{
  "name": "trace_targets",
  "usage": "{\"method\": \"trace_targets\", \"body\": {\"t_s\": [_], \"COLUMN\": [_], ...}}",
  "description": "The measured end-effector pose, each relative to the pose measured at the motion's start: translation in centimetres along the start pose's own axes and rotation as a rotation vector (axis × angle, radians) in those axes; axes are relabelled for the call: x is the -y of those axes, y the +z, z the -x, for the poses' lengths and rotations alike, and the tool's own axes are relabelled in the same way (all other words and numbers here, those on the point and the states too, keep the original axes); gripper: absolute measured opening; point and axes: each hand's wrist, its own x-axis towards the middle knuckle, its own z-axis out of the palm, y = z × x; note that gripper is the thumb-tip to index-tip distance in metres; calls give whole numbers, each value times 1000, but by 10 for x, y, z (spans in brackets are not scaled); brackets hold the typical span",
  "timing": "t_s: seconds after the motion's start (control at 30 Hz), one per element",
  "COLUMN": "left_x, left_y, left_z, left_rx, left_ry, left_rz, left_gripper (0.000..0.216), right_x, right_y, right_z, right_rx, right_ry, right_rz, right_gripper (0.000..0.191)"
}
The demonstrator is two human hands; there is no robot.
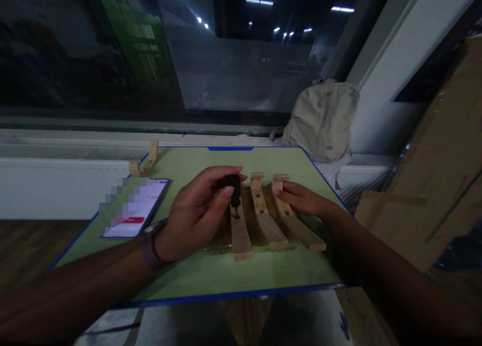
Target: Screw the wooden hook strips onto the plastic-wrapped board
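Note:
My left hand (pixel 199 208) is closed around a short screwdriver (pixel 234 189) with a black handle. The screwdriver stands upright, its shaft at a hole in the leftmost wooden hook (pixel 241 238). Beside that hook lie a middle wooden hook (pixel 263 210) and a right wooden hook (pixel 297 226), both with dark holes. All three rest across a shiny brown piece (pixel 222 238), whose kind I cannot make out. My right hand (pixel 301 198) grips the right hook near its curved end, thumb on top; the other fingers are mostly hidden.
Everything sits on a small green table (pixel 181 278) with a blue edge. A phone (pixel 141 210) lies at the left, and another wooden hook (pixel 146 160) is at the far left corner. Behind stand a beige backpack (pixel 326 120) and a window; cardboard (pixel 429 175) leans at the right.

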Motion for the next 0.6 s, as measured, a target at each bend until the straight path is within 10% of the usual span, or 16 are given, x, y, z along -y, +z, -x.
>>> {"method": "trace_targets", "body": {"t_s": [0.6], "left_x": [8], "left_y": [-1], "left_z": [-7], "left_rx": [-31], "left_ry": [65], "left_rz": [-66], "left_gripper": [32], "right_x": [4], "right_y": [-1], "right_z": [1], "right_rx": [5], "right_ry": [10], "right_rz": [43], "right_gripper": [39]}}
